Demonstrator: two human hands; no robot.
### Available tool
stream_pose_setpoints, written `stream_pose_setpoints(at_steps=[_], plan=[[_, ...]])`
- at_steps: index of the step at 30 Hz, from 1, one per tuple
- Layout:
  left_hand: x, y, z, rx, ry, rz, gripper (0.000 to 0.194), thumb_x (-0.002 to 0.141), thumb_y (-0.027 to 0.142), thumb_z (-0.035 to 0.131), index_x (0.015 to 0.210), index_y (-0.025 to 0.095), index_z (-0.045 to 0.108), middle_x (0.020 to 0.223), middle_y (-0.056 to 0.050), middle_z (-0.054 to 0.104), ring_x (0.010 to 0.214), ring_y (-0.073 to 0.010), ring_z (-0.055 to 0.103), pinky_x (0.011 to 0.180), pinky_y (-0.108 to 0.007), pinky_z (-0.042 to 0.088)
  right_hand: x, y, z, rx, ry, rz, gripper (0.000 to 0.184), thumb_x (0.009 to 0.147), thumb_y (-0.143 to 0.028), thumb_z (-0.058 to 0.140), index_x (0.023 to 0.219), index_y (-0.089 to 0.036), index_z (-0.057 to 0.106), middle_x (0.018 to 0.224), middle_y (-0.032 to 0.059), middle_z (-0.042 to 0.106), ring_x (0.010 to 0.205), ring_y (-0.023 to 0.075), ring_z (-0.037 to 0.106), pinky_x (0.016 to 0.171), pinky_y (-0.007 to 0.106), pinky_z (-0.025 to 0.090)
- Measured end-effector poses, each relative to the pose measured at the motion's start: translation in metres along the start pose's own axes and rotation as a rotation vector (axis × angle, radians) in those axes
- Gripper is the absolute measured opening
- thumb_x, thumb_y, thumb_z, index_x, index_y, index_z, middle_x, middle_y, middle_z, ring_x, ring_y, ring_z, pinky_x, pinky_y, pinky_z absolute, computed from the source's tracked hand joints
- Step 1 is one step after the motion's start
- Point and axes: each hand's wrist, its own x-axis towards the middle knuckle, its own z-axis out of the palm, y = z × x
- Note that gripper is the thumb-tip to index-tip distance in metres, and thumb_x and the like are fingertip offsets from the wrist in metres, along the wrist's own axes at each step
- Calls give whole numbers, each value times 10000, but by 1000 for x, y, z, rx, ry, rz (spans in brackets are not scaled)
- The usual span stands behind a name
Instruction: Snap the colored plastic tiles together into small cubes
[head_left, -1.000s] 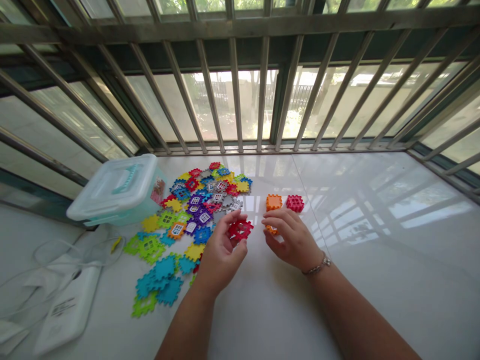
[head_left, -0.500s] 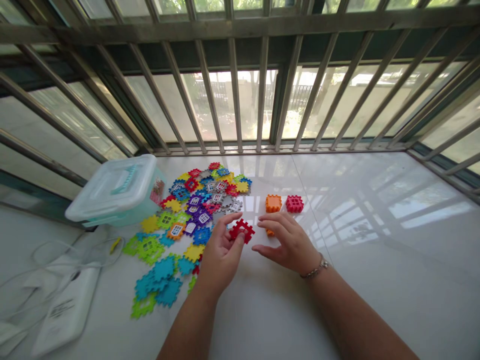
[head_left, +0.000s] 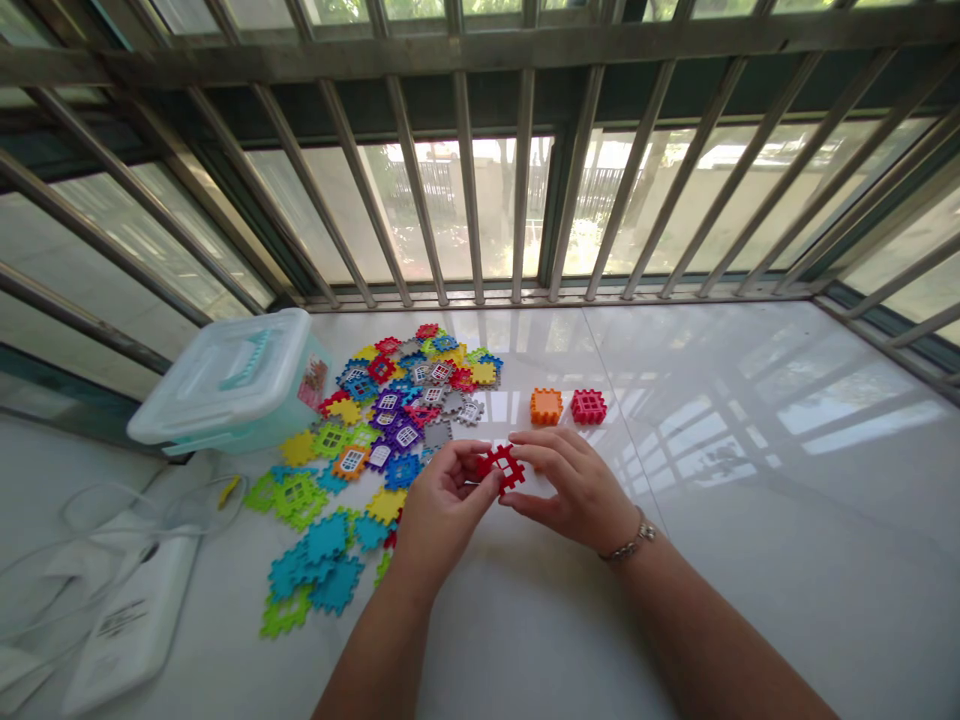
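A red interlocking building tile with notched edges and a window-like opening is held up above the floor. My left hand pinches it from the left, thumb on its face. From the right, my right hand, with a bracelet at its wrist, has fingers and thumb about the tile's right edge. Just beyond the hands stand an orange cube and a red cube, both built of such tiles. Left of the hands spreads a pile of loose tiles in many colours.
A lidded plastic box stands behind the pile on the left. Near it lie a white power strip and loose cables. A metal railing and windows border the far side of the glossy tiled floor.
My left hand has moved the red tile slightly to the right. My right hand's fingers, apart from it before, have closed in on its right edge. The orange piece behind that hand is now hidden.
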Motion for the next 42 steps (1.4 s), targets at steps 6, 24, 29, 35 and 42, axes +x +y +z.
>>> stream_pose_setpoints(at_steps=[6, 24, 29, 35, 42], plan=[[-2, 5, 2, 7, 0, -24, 418, 867, 415, 908, 1153, 182, 712, 797, 3, 732, 739, -165, 728, 699, -264, 602, -1, -1, 0, -10, -7, -11, 562, 970, -368, 861, 1449, -294, 576, 1375, 117, 767, 1137, 273, 754, 967, 476, 639], [0, 0, -10, 377, 48, 184, 385, 1037, 476, 688, 1317, 213, 670, 944, -47, 802, 877, -210, 791, 786, -319, 620, -32, 80, -32, -411, 207, 633, 513, 942, -499, 764, 1345, -222, 608, 1249, 150, 734, 1067, 338, 695, 978, 548, 591], [-1, 2, -7, 393, 58, 205, 367, 1037, 466, 675, 1299, 209, 678, 931, -38, 798, 857, -206, 788, 820, -330, 618, -43, 96, -35, -379, 126, 724, 562, 923, -548, 740, 1359, -227, 590, 1265, 152, 725, 1122, 357, 666, 1022, 551, 564], [-2, 6, -7, 435, 69, 195, 358, 1021, 467, 700, 1286, 226, 700, 924, -41, 797, 796, -201, 775, 609, -259, 528, -43, 96, -32, -375, 64, 684, 555, 959, -508, 679, 1419, -216, 575, 1333, 177, 710, 1183, 387, 659, 1072, 582, 551], [-2, 5, -7, 444, 56, 204, 332, 1016, 425, 702, 1285, 230, 701, 929, -41, 791, 826, -200, 773, 671, -266, 569, -43, 96, -32, -387, 18, 689, 575, 978, -504, 654, 1458, -201, 564, 1365, 192, 700, 1212, 401, 659, 1071, 596, 561]])
